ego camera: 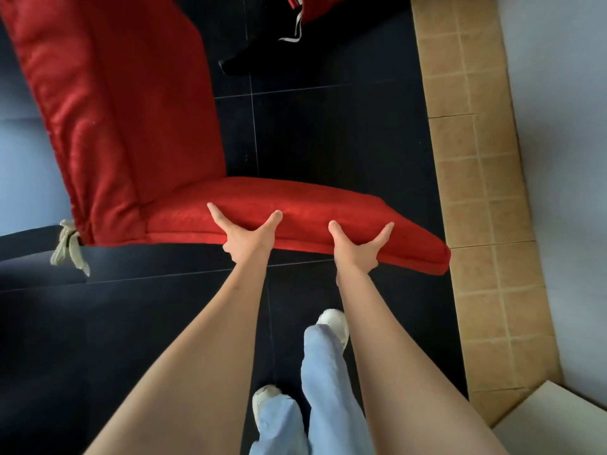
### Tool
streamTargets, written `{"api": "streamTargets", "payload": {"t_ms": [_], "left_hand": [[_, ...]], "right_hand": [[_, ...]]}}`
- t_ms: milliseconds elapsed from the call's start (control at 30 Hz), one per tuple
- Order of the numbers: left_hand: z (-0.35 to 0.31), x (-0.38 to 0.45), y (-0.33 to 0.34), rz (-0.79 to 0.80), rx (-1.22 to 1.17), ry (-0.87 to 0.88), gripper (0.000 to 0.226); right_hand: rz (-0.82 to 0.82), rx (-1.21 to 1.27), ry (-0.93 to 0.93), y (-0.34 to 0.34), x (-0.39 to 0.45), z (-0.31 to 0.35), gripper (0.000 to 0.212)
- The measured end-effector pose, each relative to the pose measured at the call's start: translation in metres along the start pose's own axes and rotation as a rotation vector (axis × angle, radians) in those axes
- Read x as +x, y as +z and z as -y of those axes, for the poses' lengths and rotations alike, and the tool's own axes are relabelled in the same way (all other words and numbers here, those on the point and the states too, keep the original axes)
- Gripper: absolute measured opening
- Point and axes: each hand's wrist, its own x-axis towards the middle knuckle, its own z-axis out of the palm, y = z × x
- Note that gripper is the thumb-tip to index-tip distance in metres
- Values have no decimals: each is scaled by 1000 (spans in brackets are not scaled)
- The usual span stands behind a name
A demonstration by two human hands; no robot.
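over dark floor [328,133], hands [247,238] [357,247] apparently grip red cushion [312,201].

Likely home: dark floor tiles [328,133], red cushion [131,110]

We wear loose light-blue jeans [325,372] and white shoes [335,323]; our arms [210,339] are bare, unsleeved.
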Motion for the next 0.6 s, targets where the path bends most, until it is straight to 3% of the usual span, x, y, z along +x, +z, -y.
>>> {"api": "streamTargets", "payload": {"t_ms": [600], "left_hand": [[-88, 31, 18, -17, 74, -42, 121]], "right_hand": [[16, -31, 69, 43, 13, 85, 114]]}}
